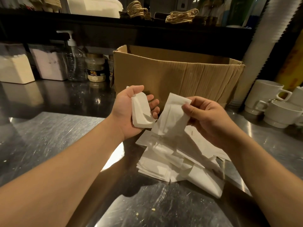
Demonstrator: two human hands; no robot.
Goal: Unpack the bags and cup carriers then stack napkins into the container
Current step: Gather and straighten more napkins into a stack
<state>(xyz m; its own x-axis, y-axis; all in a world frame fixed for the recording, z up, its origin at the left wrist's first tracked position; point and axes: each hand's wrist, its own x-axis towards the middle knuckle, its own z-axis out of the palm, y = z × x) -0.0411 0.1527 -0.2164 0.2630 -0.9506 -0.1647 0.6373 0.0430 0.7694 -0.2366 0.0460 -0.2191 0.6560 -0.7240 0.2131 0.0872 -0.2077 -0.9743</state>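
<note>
- Head view: two bare forearms reach over a scuffed steel counter (49, 131), both hands raised above a loose pile of white napkins (177, 161) lying at near centre-right.
- The left hand (129, 112) is palm up, its fingers curled round a small neat stack of napkins (141, 112), thumb along the stack's far edge.
- The right hand (211, 118) pinches the top corner of a single napkin (172, 115) between thumb and forefinger; the sheet hangs down to touch the pile below.
- The stack in the left hand and the hanging napkin sit just beside each other, meeting at their lower edges.
- An open cardboard box (177, 76) stands on the counter just beyond the hands, its creased front wall facing the camera.
- White mugs (278, 104) are stacked at the far right, beside a tall column of white cups (260, 46).
- At far left, a clear pump bottle (73, 59), a lidded jar (95, 68) and pale containers (14, 69) line the back of the counter.
- Coils of twine (182, 16) rest on a dark shelf above.
</note>
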